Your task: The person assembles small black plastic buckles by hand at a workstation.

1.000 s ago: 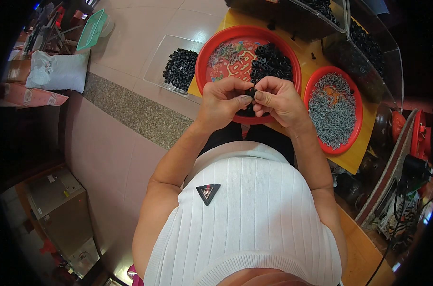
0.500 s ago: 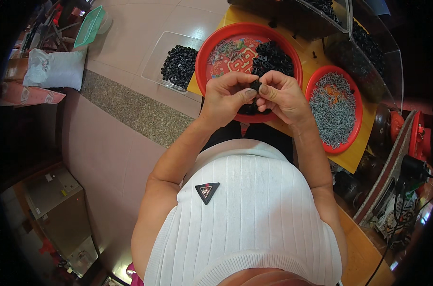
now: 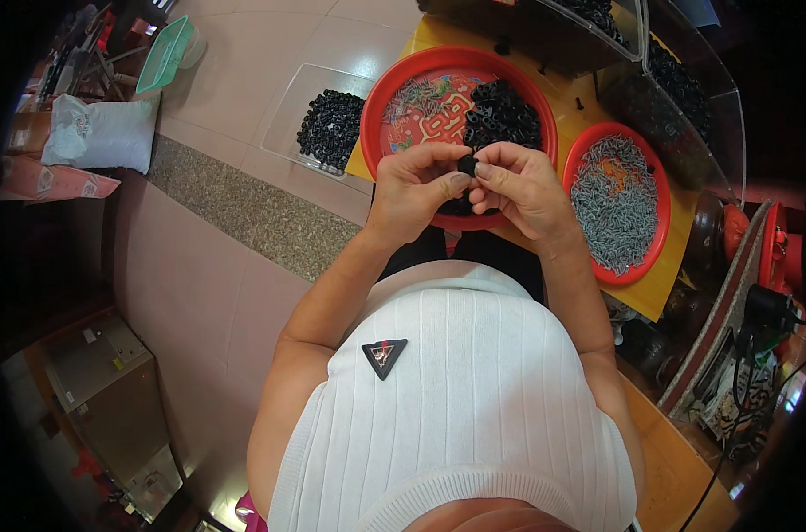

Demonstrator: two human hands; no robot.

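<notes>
A small black plastic part [image 3: 467, 165] is pinched between my two hands above the near side of a large round red tray [image 3: 373, 111]. My left hand [image 3: 418, 192] grips it with thumb and forefinger. From the other side, my right hand [image 3: 529, 188] has its thumb and fingertips closed on it as well; whether a screw is in those fingers I cannot make out. In the tray lie a pile of black clip-like parts [image 3: 505, 117] and a scatter of grey screws [image 3: 420, 96]. The hands hide the tray's near part.
At the right, a smaller red tray [image 3: 659, 241] full of grey screws [image 3: 617, 213] rests on the yellow board [image 3: 656, 297]. Clear bins [image 3: 629, 97] of black parts stand behind it. Left of the large tray, a clear shallow box [image 3: 283, 124] holds small black pieces [image 3: 330, 130].
The black part shows more plainly between my fingertips. Both hands have shifted slightly left, as has most of the view, and the pinch remains.
</notes>
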